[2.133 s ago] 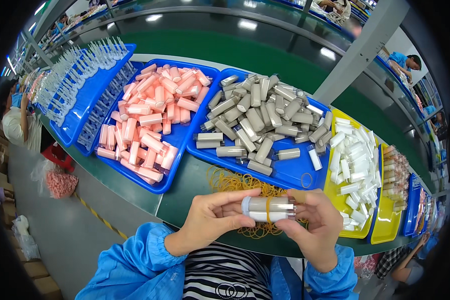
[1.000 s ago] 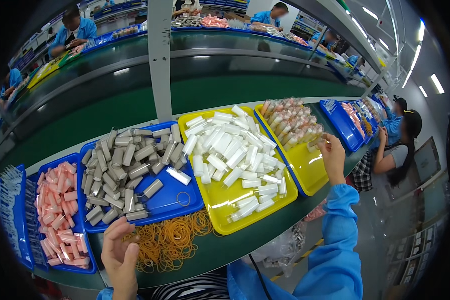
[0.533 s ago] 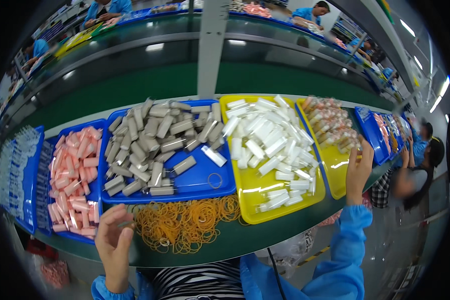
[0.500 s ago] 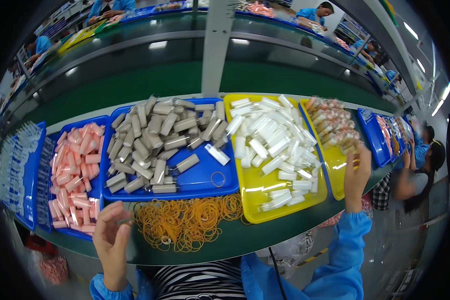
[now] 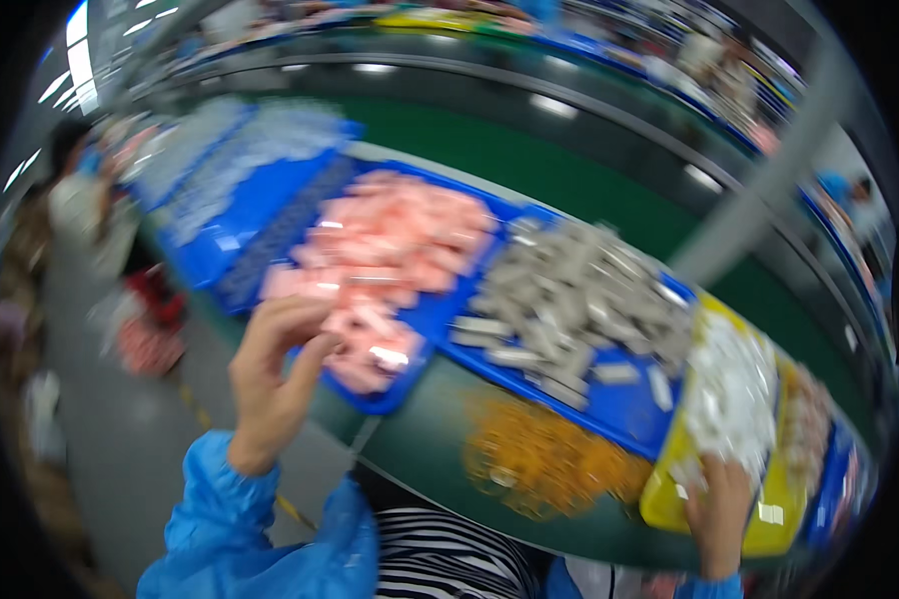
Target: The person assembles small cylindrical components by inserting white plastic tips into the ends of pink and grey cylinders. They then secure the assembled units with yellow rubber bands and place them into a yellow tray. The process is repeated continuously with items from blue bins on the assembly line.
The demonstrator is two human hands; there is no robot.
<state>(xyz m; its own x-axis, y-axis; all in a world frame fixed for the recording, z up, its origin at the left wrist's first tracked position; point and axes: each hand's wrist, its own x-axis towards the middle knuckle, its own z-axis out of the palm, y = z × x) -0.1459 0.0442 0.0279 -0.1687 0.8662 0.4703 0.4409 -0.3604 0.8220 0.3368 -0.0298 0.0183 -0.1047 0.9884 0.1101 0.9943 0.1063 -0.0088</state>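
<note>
My left hand (image 5: 278, 374) is over the near left corner of a blue tray (image 5: 380, 401) of pink, shiny wrapped pieces (image 5: 395, 235). Its fingers are bent, with a gap between thumb and forefinger and nothing visible between them. My right hand (image 5: 721, 514) reaches into the near part of a yellow tray (image 5: 661, 504), fingertips at the white wrapped pieces (image 5: 727, 384). Blur hides whether it grips one. Between the hands lie a loose heap of orange-yellow rubber bands (image 5: 544, 454) and a blue tray (image 5: 609, 414) of grey wrapped pieces (image 5: 579, 290).
Farther right, a second yellow tray (image 5: 769, 524) holds pinkish bundles (image 5: 804, 429). Blue trays with clear items (image 5: 280, 140) stand at the far left. A grey post (image 5: 759, 215) rises behind the table. A person (image 5: 82, 195) is at the left, with a red container (image 5: 155, 299) on the floor.
The view has swung left and blurred. My left hand has come to the pink pieces' tray; my right hand has gone from the pinkish bundles to the white pieces.
</note>
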